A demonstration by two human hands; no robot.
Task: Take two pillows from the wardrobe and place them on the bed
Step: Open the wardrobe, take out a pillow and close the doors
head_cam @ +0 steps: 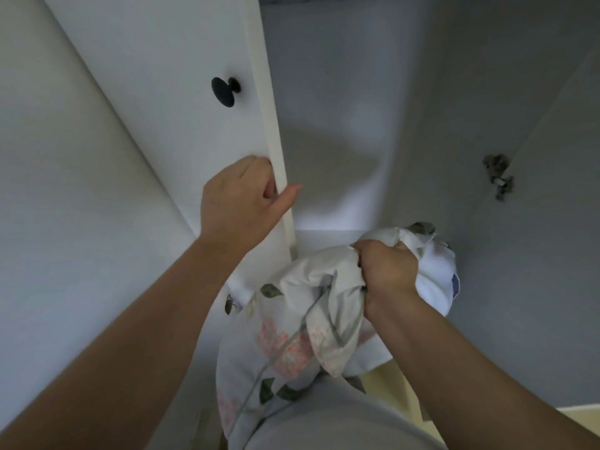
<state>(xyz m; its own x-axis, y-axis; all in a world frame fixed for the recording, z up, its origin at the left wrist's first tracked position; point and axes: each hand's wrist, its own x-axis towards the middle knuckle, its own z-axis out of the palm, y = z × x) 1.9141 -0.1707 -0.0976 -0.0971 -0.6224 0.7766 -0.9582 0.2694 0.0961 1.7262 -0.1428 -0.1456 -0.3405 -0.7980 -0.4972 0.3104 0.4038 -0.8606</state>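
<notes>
We are gripping the edge of the wardrobe door [181,102] with our left hand [238,203], just below its black knob [224,90]. Our right hand [386,271] is clenching bunched fabric of the floral pillow [285,339], right of the door.

Soft, creased floral cloth on the pillow [285,345] — wardrobe door [168,102] smooth matt white, knob [224,90] matt black.
</notes>
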